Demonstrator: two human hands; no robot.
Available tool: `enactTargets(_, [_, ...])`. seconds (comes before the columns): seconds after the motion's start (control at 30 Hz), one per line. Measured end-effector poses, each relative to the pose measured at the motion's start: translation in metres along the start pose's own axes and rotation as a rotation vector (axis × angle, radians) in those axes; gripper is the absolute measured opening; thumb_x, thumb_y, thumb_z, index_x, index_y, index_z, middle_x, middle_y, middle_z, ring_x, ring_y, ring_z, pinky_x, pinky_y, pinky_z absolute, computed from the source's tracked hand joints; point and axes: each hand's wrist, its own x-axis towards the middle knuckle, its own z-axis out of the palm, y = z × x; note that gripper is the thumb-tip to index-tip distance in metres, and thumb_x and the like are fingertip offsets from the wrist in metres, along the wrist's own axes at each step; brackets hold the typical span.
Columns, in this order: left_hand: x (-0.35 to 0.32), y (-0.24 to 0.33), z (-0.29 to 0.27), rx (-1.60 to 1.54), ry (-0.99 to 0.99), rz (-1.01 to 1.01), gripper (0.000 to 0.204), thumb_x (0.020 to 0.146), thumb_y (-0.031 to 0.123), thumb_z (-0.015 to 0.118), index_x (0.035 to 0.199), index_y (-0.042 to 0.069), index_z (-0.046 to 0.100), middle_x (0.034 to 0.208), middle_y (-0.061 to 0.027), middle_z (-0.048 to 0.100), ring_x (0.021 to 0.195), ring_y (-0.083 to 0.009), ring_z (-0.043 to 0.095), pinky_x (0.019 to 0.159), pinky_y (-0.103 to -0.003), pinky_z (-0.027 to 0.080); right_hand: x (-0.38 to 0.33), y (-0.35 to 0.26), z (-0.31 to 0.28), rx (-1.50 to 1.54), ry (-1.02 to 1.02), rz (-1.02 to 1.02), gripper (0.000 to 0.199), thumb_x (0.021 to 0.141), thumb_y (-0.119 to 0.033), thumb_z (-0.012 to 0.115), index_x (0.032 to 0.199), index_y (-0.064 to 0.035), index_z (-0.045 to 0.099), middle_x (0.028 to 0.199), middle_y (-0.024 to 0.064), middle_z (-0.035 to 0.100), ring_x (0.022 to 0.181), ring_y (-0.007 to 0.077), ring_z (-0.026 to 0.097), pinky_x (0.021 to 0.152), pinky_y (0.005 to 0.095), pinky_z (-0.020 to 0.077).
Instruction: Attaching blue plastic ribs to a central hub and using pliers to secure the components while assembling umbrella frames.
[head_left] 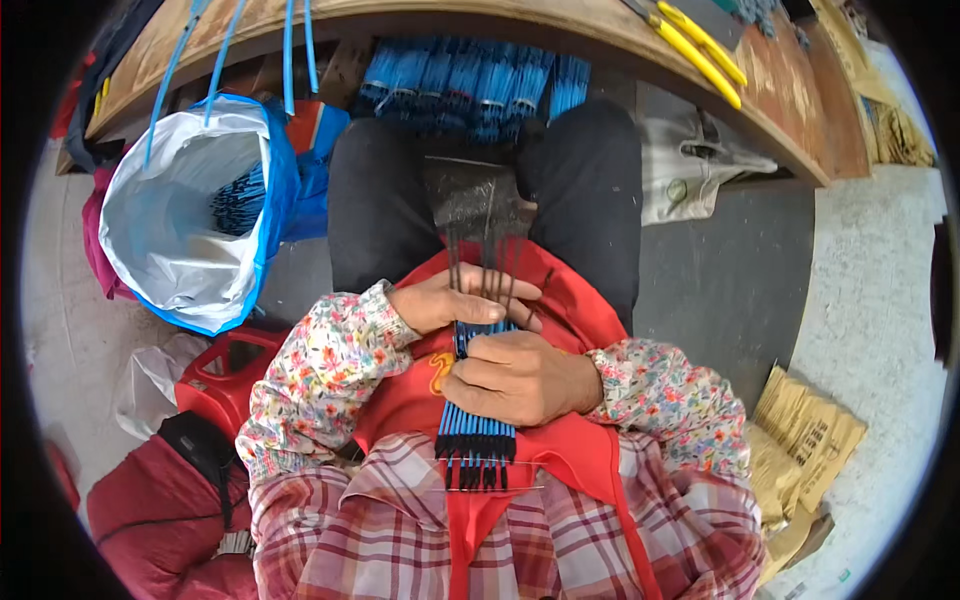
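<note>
A flat row of thin blue rods with black ends [478, 422] lies over my lap, its length running away from my body. My right hand [522, 378] is closed over the middle of the row, knuckles up. Just beyond it, my left hand [465, 302] grips the same row, thumb on top and fingers underneath. Thin dark strands stick out past my left hand toward my knees. At the near end, the black tips sit side by side, with thin wires crossing them. What my right fingertips pinch is hidden beneath the hand.
A blue bag with white lining [185, 215] stands open at the left, more blue rods inside. Bundles of blue rods [455, 80] lie under the wooden bench [400, 22]. Yellow-handled pliers [700, 52] rest on it. A red stool [225, 375] and brown paper sacks [810, 435] flank me.
</note>
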Motion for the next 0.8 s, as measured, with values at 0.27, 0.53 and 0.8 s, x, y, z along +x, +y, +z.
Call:
enactTargets(0.27, [-0.009, -0.004, 0.012, 0.028, 0.158, 0.135, 0.056, 0.089, 0.016, 0.056, 0.135, -0.007, 0.035, 0.12, -0.0195, 0.057, 0.115, -0.0243, 0.053, 0.1, -0.035, 0.038, -0.002, 0.007, -0.055, 0.052, -0.093, 0.324, 0.053, 0.067, -0.019, 0.074, 0.112, 0.0003, 0.054, 0.113, 0.0163, 0.054, 0.093, 0.0283, 0.053, 0.076, 0.0372, 0.0434])
enactTargets(0.53, [-0.003, 0.007, 0.014, 0.032, 0.091, 0.11, 0.054, 0.089, 0.016, 0.056, 0.134, -0.006, 0.037, 0.119, -0.0223, 0.058, 0.111, -0.0212, 0.055, 0.099, -0.032, 0.036, -0.025, 0.073, -0.053, 0.709, 0.326, 1.111, 0.038, 0.094, -0.019, 0.051, 0.126, 0.0018, 0.046, 0.113, 0.0152, 0.057, 0.101, 0.0206, 0.057, 0.089, 0.0305, 0.0457])
enactTargets(0.8, [-0.003, 0.007, 0.012, 0.094, 0.02, -0.031, 0.051, 0.088, 0.017, 0.057, 0.132, -0.003, 0.042, 0.117, -0.019, 0.06, 0.113, -0.0218, 0.054, 0.098, -0.034, 0.038, 0.023, 0.098, -0.018, 1.22, 0.046, 0.909, 0.034, 0.097, -0.021, 0.045, 0.122, 0.0017, 0.05, 0.109, 0.0138, 0.061, 0.098, 0.0167, 0.059, 0.087, 0.0296, 0.0481])
